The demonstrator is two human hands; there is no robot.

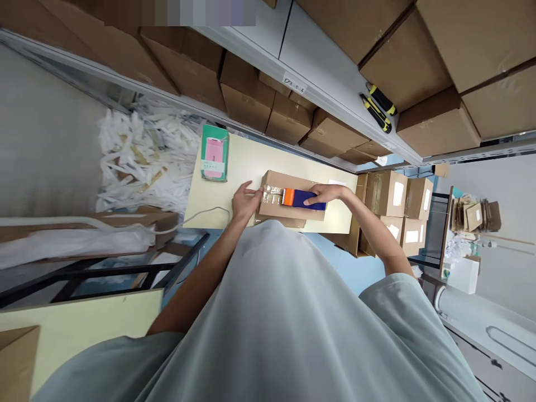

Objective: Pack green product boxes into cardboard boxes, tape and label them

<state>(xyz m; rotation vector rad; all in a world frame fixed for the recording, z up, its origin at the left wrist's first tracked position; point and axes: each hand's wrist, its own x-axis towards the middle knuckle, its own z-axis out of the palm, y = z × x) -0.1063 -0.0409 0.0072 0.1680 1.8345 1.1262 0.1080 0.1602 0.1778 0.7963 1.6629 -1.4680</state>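
A brown cardboard box (274, 177) lies on the pale yellow table in front of me, with shiny clear tape over its left end. My left hand (245, 201) is at that taped end, its fingers apart and the fingertips touching the box edge. Over the top of the box, my right hand (324, 194) grips a flat dark blue and orange pack (299, 197). The pack's orange left end has a pale jagged edge; its exact kind is unclear. A green box with a pink picture (215, 153) lies at the table's far left corner.
White paper strips (134, 159) are heaped left of the table (251, 148). A pale cable (196, 214) reaches onto its left edge. Shelves of cartons (247, 92) run behind, with two yellow-black cutters (379, 109) on one shelf. Labelled cartons (387, 192) are stacked right.
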